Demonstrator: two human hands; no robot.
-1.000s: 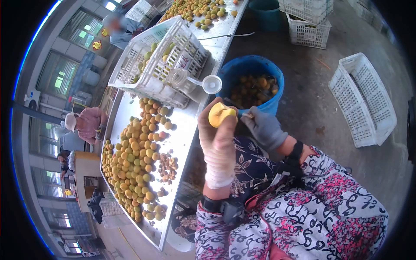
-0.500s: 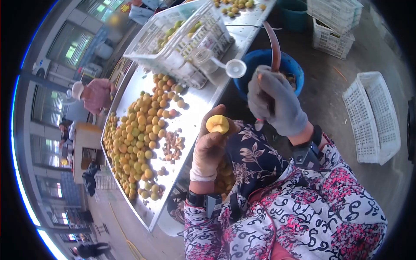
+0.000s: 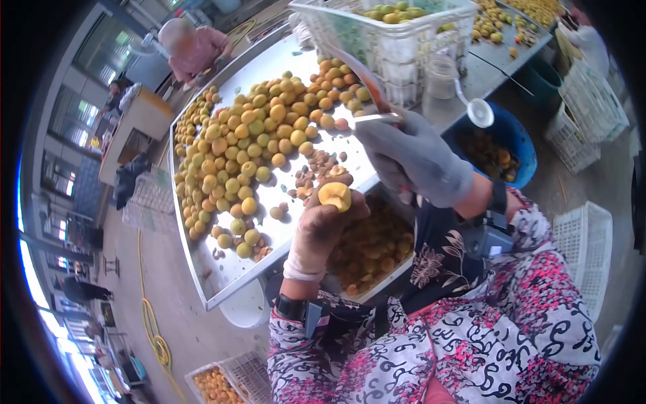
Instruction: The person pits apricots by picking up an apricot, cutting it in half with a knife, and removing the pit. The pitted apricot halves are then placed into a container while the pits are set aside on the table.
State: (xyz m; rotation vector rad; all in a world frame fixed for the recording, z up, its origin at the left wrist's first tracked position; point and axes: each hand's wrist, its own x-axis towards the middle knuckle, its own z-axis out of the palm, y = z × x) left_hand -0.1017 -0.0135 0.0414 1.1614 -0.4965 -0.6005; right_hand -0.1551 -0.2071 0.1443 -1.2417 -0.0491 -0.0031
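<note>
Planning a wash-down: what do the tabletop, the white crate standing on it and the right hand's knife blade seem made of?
The tabletop looks like shiny metal, perhaps stainless steel, given its strong glare. The white crate looks like moulded plastic, given its open lattice walls. The knife blade, thin and smooth, is probably metal; its brown tint may be reflection.

The cut fruit (image 3: 334, 196) is yellow, the right glove (image 3: 431, 161) grey, the left glove (image 3: 314, 233) off-white. Black scrolls and pink speckles pattern the white smock (image 3: 484, 360); the tub (image 3: 529, 160) is blue.
</note>
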